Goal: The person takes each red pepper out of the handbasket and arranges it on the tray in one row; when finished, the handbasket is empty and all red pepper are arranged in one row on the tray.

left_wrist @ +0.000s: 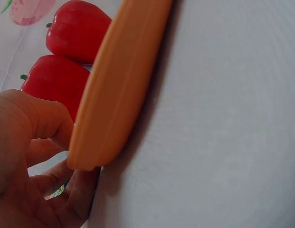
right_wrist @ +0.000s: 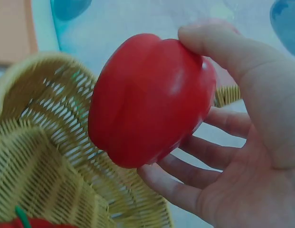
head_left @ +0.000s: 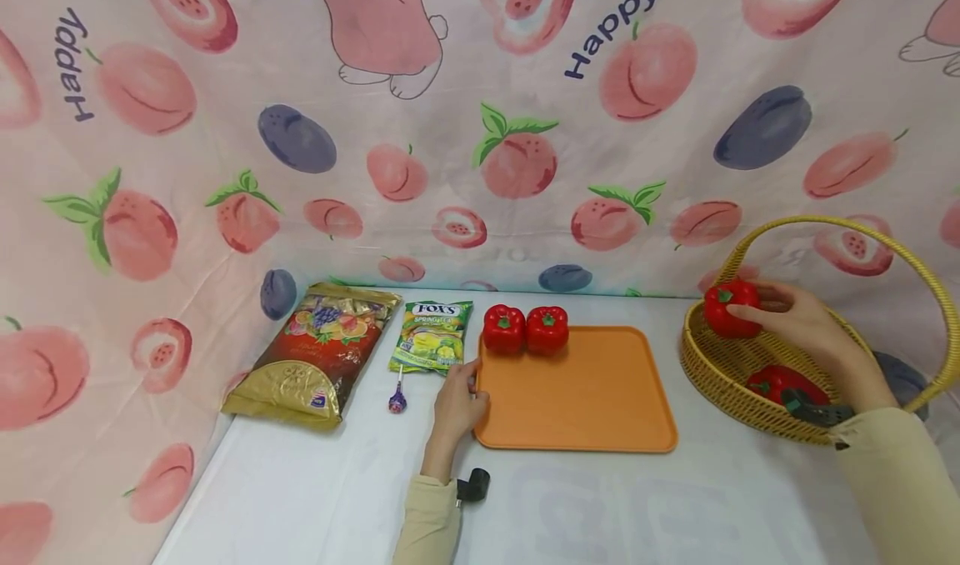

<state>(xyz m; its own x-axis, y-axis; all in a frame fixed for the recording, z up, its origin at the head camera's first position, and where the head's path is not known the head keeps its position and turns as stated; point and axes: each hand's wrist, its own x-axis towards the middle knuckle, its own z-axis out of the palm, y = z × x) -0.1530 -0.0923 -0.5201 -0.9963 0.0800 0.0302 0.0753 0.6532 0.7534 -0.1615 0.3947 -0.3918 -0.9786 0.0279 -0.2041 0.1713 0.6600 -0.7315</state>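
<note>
My right hand point(head_left: 795, 319) grips a red bell pepper point(head_left: 731, 308) between thumb and fingers, over the left part of the wicker basket point(head_left: 705, 382). In the right wrist view the pepper point(right_wrist: 147, 102) lies tilted in the fingers, with the basket's woven wall point(right_wrist: 57, 166) beneath. Another red pepper point(head_left: 787, 382) lies inside the basket. My left hand point(head_left: 456, 402) holds the left edge of the orange tray point(head_left: 577, 398); in the left wrist view its fingers curl at the tray's rim point(left_wrist: 114, 95). Two red bell peppers point(head_left: 504, 329) point(head_left: 547, 330) stand side by side in the tray's back left corner.
Left of the tray lie a green candy bag point(head_left: 431, 336), a purple-wrapped lollipop point(head_left: 397, 398) and a large red and gold bag point(head_left: 315, 357). The basket's tall handle point(head_left: 825, 220) arches over its opening. A fruit-print cloth point(head_left: 450, 132) hangs behind the white table point(head_left: 585, 507).
</note>
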